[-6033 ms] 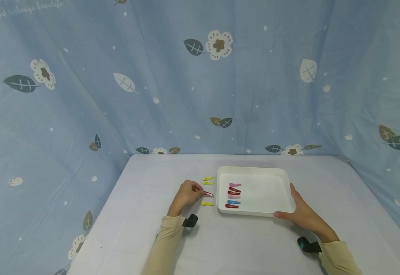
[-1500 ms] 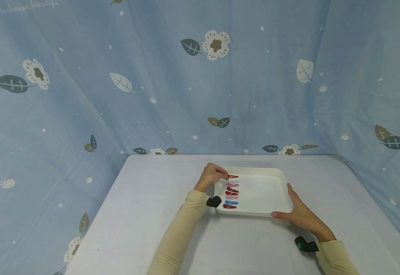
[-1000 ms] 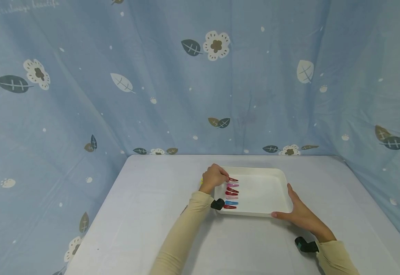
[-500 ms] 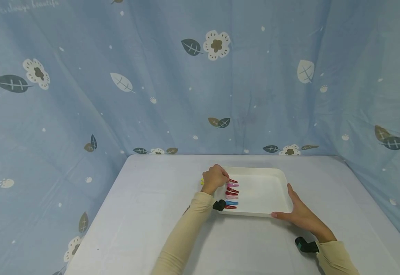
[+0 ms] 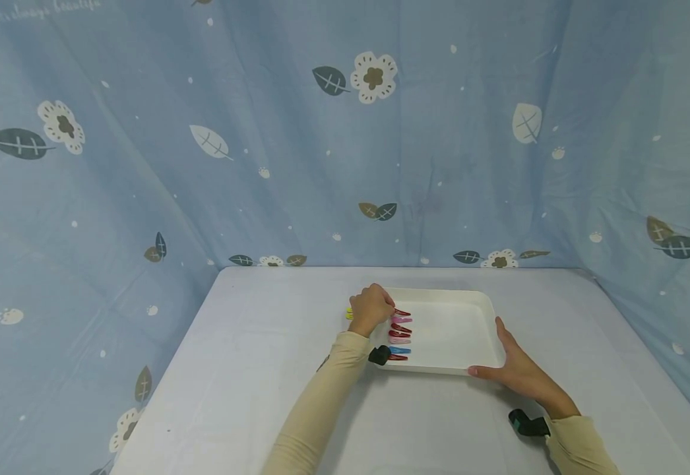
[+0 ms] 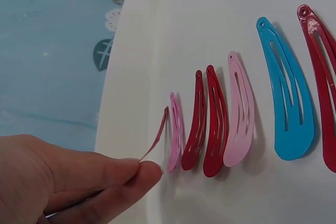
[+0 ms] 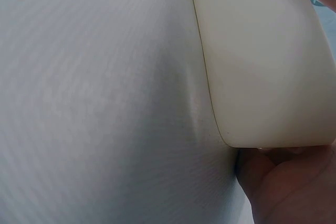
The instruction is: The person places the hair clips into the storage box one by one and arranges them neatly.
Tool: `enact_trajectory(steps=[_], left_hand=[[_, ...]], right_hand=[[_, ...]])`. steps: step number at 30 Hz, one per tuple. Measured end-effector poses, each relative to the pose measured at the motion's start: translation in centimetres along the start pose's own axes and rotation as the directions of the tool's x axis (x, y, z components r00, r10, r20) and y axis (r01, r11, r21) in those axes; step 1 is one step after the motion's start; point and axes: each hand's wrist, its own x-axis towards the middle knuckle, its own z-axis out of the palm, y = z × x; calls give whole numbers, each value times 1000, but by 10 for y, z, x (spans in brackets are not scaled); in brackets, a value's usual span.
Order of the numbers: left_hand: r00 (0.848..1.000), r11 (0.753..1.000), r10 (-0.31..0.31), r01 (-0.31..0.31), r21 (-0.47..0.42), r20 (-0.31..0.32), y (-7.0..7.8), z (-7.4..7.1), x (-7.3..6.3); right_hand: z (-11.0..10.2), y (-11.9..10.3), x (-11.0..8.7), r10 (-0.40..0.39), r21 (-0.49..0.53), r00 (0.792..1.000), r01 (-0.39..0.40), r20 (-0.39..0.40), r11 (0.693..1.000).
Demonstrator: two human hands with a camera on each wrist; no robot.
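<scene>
My left hand [image 5: 370, 309] reaches over the left rim of a white tray [image 5: 452, 330]. Its thumb and fingertips pinch the wide end of a red snap hair clip [image 6: 159, 132], which stands tilted on edge beside a pink clip [image 6: 174, 158]. Along the tray's left side runs a row of clips: two more red ones, a pale pink clip [image 6: 237, 156], a blue clip [image 6: 295, 144] and a red clip [image 6: 329, 153] nearest me. My right hand [image 5: 523, 369] holds the tray's near right corner, thumb on the front wall and fingers along the right side.
Yellow hair clips [image 5: 349, 316] lie on the white table [image 5: 250, 343] left of the tray, partly hidden behind my left hand. A blue patterned curtain [image 5: 297, 165] hangs behind the table. Black wrist cameras are strapped on both wrists.
The left hand has carried the red clip from the table left of the tray to the row's far end, then lowered it slightly toward the pink clip. The right hand stays on the corner.
</scene>
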Motion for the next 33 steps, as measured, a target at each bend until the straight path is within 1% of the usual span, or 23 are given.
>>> enact_trajectory(steps=[7, 13, 19, 27, 33], left_hand=[[1000, 1000, 5, -5, 23, -4, 0, 2, 3], [1000, 999, -4, 4, 32, 2, 0, 3, 3], [1000, 999, 8, -7, 32, -7, 0, 3, 3], [999, 1000, 26, -26, 4, -20, -2, 3, 3], [1000, 998, 24, -24, -62, -6, -4, -1, 4]], right_hand=[[-2, -1, 0, -2, 1, 1000, 2, 1, 1000], [-1, 0, 1, -2, -2, 1000, 2, -1, 1000], [0, 1, 1, 1, -3, 1000, -1, -5, 1000], [1, 2, 1, 2, -1, 1000, -2, -4, 1000], [1, 2, 1, -5, 0, 1000, 5, -8, 1000]])
